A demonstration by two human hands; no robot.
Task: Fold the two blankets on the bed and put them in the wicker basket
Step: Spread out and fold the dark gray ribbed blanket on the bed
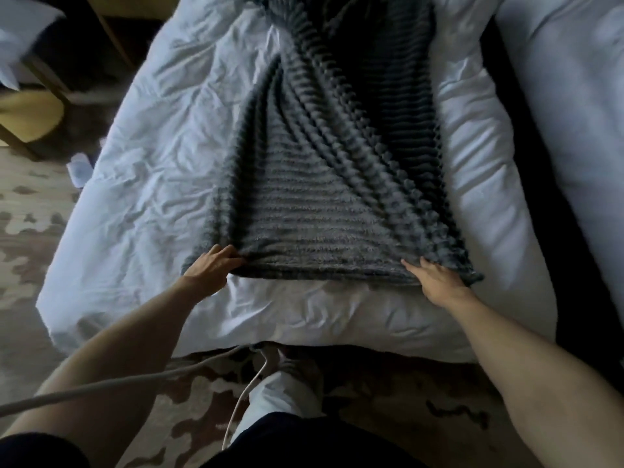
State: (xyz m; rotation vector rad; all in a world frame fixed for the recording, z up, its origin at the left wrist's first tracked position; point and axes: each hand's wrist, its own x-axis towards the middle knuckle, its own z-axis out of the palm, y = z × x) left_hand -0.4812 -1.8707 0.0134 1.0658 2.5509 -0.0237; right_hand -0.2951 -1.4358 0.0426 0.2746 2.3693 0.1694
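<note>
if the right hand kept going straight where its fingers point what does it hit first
The grey blanket: the right hand touches its near edge, fingers pointing up and left. Straight on lies only the flat ribbed stretch, then probably its left edge and the white duvet; depth is hard to judge.

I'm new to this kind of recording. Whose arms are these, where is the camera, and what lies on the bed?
No machine here: a person wears a wide-angle camera on the head, so this one picture looks forward and down at their own bare arms. A dark grey ribbed fleece blanket lies lengthwise on a rumpled white duvet. The left hand grips its near left corner with curled fingers. The right hand rests on the near right corner; whether it pinches the edge is unclear. No basket is in view.
</note>
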